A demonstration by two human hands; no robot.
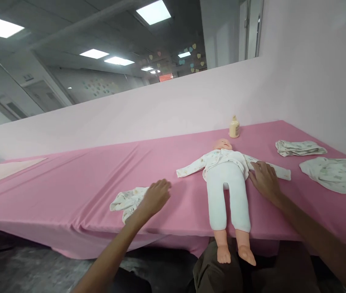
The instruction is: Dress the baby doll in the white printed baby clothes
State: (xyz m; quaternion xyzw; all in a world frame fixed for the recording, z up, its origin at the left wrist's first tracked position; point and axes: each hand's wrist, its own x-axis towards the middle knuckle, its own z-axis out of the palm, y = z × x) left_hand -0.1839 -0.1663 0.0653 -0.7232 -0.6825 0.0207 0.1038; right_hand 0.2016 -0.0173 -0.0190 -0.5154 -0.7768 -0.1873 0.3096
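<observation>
A: How is your left hand point(157, 195) shaped, please?

B: It is loosely unfolded, with the palm down and the fingers close together, a little bent. Just to the left of it, partly behind the wrist, there is a crumpled printed cloth point(125, 202). Whether the hand touches this cloth, I am not able to say.

A: And what does your right hand point(266, 179) touch?

B: It lies over the printed sleeve point(282, 172) of the doll, on the arm which is stretched to your right. The thumb stands apart from the fingers, in a rather narrow spread. If the fingers pinch the fabric or only rest there, the view does not let me know.

A: Where exactly is the doll point(228, 183)?

B: Between your two hands, nearer to the right one. It is on its back on the pink-covered tabletop point(84, 175), in white trousers point(227, 191), and its feet reach over the edge towards you.

A: Which things are around your right hand?

B: Farther to its right are a folded cloth point(299, 147) and a spread cloth point(337, 173). Beyond the hand and somewhat left, near the doll's head, stands a cream-coloured bottle point(234, 127).
</observation>
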